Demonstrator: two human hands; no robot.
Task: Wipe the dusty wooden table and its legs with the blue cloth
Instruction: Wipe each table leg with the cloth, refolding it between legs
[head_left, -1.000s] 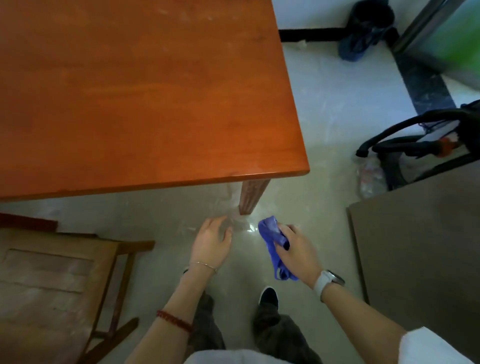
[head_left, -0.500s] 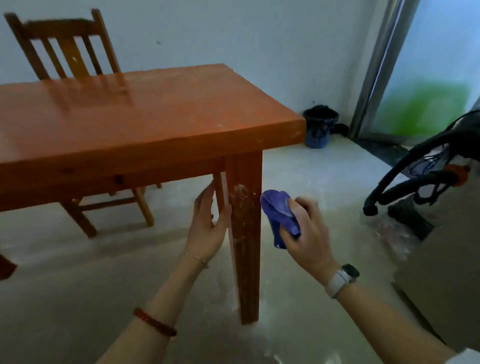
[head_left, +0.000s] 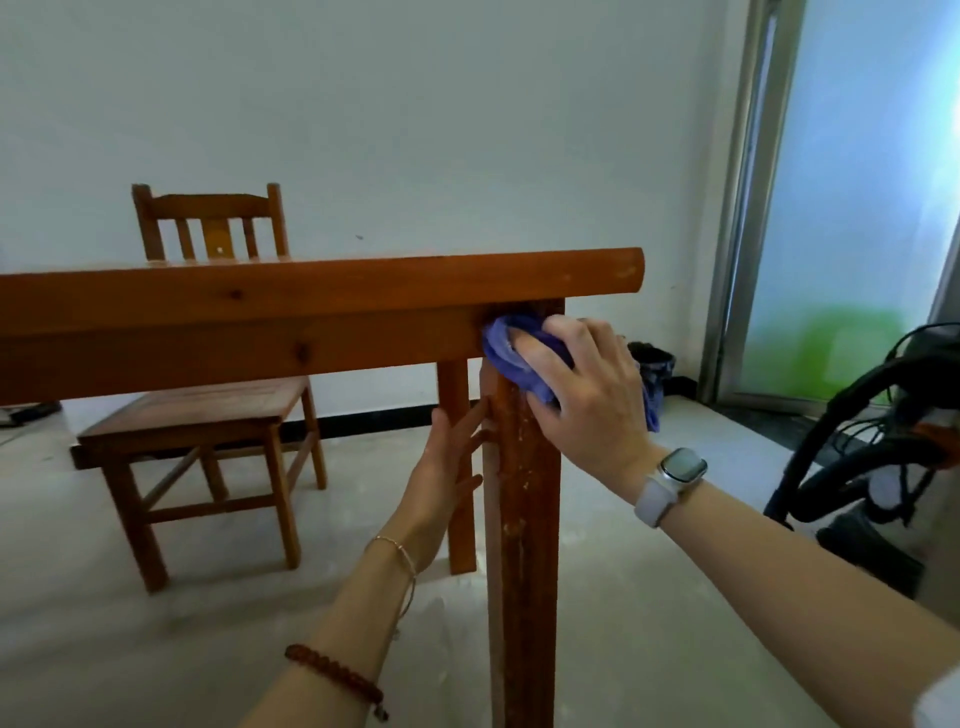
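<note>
Blue cloth (head_left: 511, 353): bunched in your right hand (head_left: 587, 395), pressed against the top of the near table leg (head_left: 524, 545) where it meets the apron; a loose end hangs down behind your hand on the far side.

Right hand: fingers curled and clamped on the cloth, palm bearing toward the leg. White-strapped watch (head_left: 675, 470) on the wrist.

Left hand (head_left: 441, 483): laid flat against the inner side of the same leg, below the cloth; fingers straight and slightly spread, fingertips touching the wood, holding nothing. Thin chain bracelet (head_left: 397, 551) at the wrist, red bead bracelet (head_left: 337, 680) further down your forearm.

Near table leg: upright, front face marked with pale specks and streaks along its length.

Wooden table (head_left: 260, 312): seen from low at its edge, top nearly edge-on; a second leg (head_left: 457, 457) stands just behind your left hand.

Wooden chair (head_left: 208, 405): beyond the table, slatted back rising above the top.

Dark bucket (head_left: 652, 364): on the floor by the wall, partly hidden behind your right hand.

Black hose and machine (head_left: 878, 467): at the right edge, well apart from the table; too blurred to identify further.

Glass door (head_left: 857, 208): right background.
</note>
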